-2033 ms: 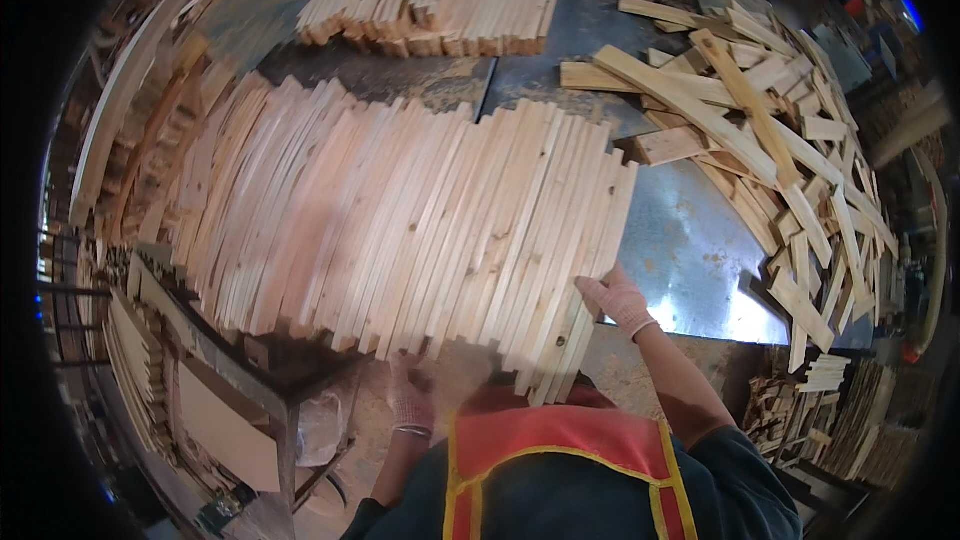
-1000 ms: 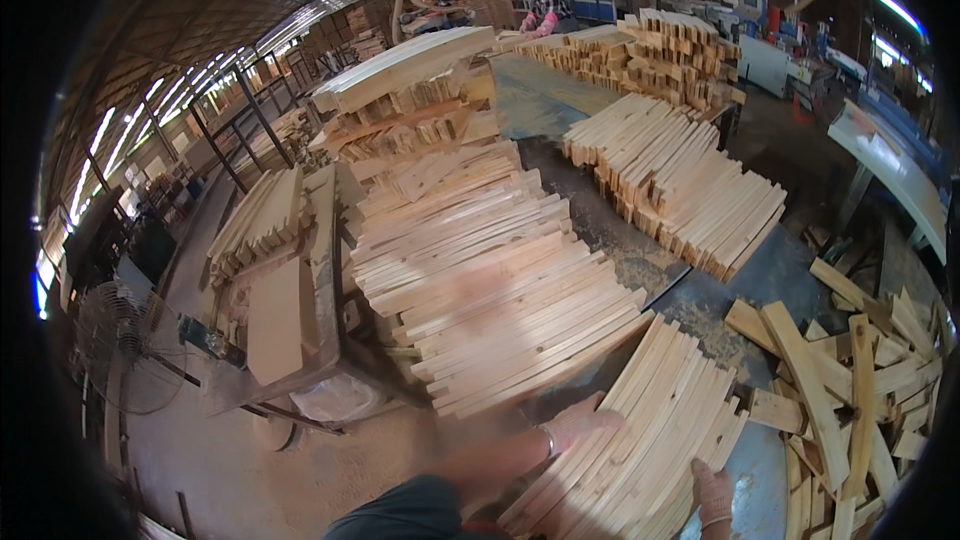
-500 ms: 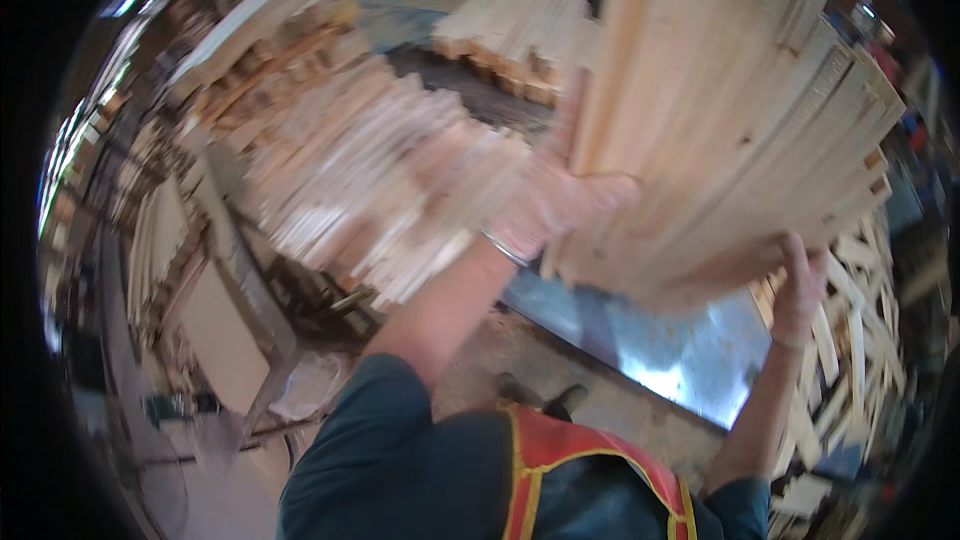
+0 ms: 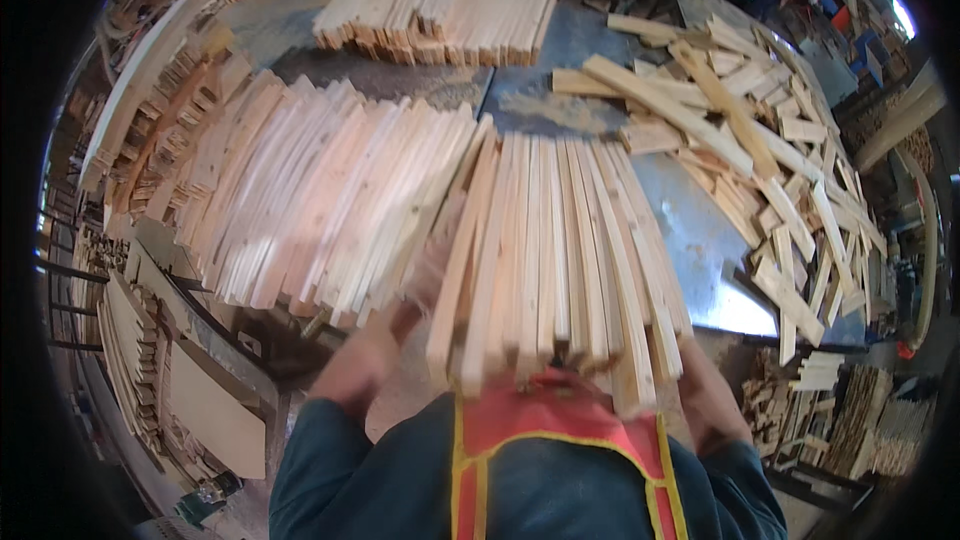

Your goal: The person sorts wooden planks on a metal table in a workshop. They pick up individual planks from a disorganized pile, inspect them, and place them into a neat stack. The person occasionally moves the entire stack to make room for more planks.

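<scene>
A bundle of pale wooden strips (image 4: pixel 560 250), standing side by side with uneven near ends, is held in front of my apron between my two arms. My left hand (image 4: pixel 432 265) is closed against the bundle's left side, blurred and partly covered by the strips. On the right side my right forearm (image 4: pixel 708 395) runs up behind the bundle; the right hand itself is hidden there, with the load resting between both. Just left of the bundle, a wide row of similar strips (image 4: pixel 320 190) lies close to my left hand.
Another stack of strips (image 4: pixel 440 10) sits at the back of the metal table (image 4: pixel 700 260). A jumbled heap of loose offcuts (image 4: pixel 770 130) covers the table's right part. More stacked wood (image 4: pixel 840 415) stands low on the right. A flat board (image 4: pixel 215 405) leans at lower left.
The bundle has come from the upper right down to in front of my body, now with its ends toward me. My view has swung right, showing the offcut heap.
</scene>
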The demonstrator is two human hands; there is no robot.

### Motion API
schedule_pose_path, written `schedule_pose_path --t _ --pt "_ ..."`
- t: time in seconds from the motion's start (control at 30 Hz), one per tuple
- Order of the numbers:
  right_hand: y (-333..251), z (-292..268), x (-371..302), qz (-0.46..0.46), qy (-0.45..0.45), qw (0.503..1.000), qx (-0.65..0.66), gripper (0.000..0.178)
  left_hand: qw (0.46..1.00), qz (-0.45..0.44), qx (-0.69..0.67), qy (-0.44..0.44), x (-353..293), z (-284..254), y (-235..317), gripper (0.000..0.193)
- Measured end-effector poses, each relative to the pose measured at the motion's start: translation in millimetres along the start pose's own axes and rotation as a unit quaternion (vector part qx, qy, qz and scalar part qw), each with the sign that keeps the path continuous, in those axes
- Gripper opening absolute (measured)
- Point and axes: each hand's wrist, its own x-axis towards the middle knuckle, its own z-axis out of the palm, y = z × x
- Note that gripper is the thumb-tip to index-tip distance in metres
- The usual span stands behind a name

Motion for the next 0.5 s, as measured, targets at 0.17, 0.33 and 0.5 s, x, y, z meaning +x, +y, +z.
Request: schedule_pose_path --t 0.17,0.33,0.5 --pt "11.6 24.9 54.8 -0.010 0.032 0.955 -0.296 0.056 0.608 0.023 0.793 0.016 57.9 -52.1 -10.8 0.065" --pt "18.0 41.6 67.1 0.020 -0.004 0.972 -0.235 0.068 0.644 -0.029 0.764 -0.013 48.3 -46.3 5.9 0.055" --pt "21.1 -3.2 56.3 0.085 -0.026 0.954 0.287 0.067 0.760 0.040 0.632 0.148 -28.5 -14.6 14.1 0.037"
